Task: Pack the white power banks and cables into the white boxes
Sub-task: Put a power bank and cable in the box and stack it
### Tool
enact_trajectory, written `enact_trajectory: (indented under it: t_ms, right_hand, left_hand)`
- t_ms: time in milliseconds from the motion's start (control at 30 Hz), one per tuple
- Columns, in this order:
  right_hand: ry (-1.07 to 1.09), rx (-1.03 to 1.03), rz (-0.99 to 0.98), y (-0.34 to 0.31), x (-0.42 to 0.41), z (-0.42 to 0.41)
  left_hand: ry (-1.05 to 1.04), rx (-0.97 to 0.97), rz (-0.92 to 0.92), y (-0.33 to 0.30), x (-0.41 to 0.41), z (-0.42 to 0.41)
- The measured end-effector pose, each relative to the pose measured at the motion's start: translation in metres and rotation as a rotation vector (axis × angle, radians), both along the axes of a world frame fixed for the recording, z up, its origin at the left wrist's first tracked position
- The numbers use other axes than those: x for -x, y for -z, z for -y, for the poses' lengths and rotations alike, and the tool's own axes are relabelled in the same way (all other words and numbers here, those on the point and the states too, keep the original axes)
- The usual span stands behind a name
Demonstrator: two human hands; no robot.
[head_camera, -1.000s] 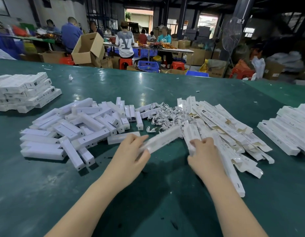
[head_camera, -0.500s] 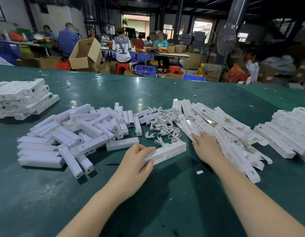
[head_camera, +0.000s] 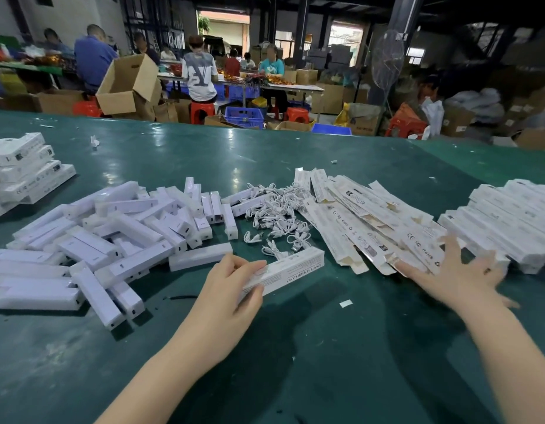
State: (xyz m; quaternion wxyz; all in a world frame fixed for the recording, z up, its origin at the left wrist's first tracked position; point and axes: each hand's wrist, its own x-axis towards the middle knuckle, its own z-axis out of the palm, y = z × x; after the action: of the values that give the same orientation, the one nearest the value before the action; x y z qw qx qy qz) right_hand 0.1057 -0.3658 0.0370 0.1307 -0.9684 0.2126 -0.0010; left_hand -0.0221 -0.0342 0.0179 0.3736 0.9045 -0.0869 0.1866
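My left hand (head_camera: 231, 286) grips one end of a long white box (head_camera: 292, 272) that lies low over the green table (head_camera: 295, 347). My right hand (head_camera: 457, 276) is spread with straight fingers at the near right edge of the pile of flattened white boxes (head_camera: 372, 221). A heap of white power banks (head_camera: 112, 234) lies to the left. Small coiled white cables (head_camera: 277, 218) sit in the middle, between the power banks and the flat boxes.
Stacks of white boxes stand at the far left (head_camera: 23, 175) and far right (head_camera: 509, 221) of the table. A paper scrap (head_camera: 345, 303) lies near my right hand. Beyond the table edge, people sit at benches among cardboard cartons (head_camera: 127, 87) and stools.
My right hand has swung from the flat-box pile's left side to its right edge and opened wide. The box in my left hand came down toward the table.
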Motion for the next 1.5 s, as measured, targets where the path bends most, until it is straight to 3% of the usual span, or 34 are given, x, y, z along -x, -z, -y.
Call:
enact_trajectory:
  t_ms: [67, 200, 400, 500, 567, 600, 667, 733, 833, 933, 1067, 1100, 1200, 1367, 1500]
  right_hand:
    - [-0.036, -0.073, -0.055, 0.009, -0.003, 0.009]
    - [-0.191, -0.020, 0.047, 0.032, -0.013, -0.008]
    - [-0.351, -0.158, 0.091, 0.028, -0.041, -0.057]
    - [-0.416, -0.191, 0.338, 0.017, -0.030, -0.079]
    - [-0.613, -0.227, 0.508, 0.008, -0.010, -0.088]
    - [-0.776, -0.298, 0.488, 0.001, 0.003, -0.092]
    - [-1.046, -0.449, 0.253, -0.015, 0.034, -0.104]
    - [-1.187, -0.427, 0.077, -0.020, 0.057, -0.111]
    - [-1.172, -0.245, -0.012, -0.021, 0.069, -0.100]
    - [-0.951, -0.040, -0.131, -0.031, 0.065, -0.067]
    - [-0.595, 0.453, 0.024, -0.042, 0.053, -0.042]
    - [-0.551, 0.452, 0.061, -0.043, 0.051, -0.043]
    - [-0.561, 0.183, 0.101, -0.045, 0.048, -0.061]
    - [-0.829, 0.002, 0.120, -0.023, 0.037, -0.117]
    - [-1.027, -0.118, 0.114, 0.002, 0.028, -0.167]
  left_hand:
    - [0.003, 0.000, -0.002, 0.001, 0.000, 0.000]
    - [0.007, -0.012, -0.002, 0.002, 0.001, 0.002]
    - [-0.005, -0.031, -0.017, 0.002, 0.001, 0.002]
    - [-0.035, 0.005, -0.050, 0.003, 0.001, 0.000]
    - [-0.017, 0.059, -0.091, 0.003, 0.001, 0.001]
    - [0.010, 0.077, -0.102, 0.003, 0.001, 0.002]
    - [0.102, 0.103, -0.107, 0.000, 0.003, 0.007]
    - [0.182, 0.126, -0.082, 0.000, 0.004, 0.011]
    - [0.233, 0.170, -0.102, 0.003, 0.003, 0.013]
    - [0.199, 0.157, -0.129, 0.006, 0.001, 0.009]
    - [0.013, 0.069, -0.118, 0.006, -0.001, 0.003]
    - [-0.058, 0.023, -0.105, 0.005, -0.001, 0.001]
    - [-0.279, -0.076, -0.086, 0.001, -0.003, -0.007]
    - [-0.524, -0.264, -0.185, -0.003, -0.003, -0.028]
    - [-0.572, -0.244, -0.156, -0.005, -0.006, -0.036]
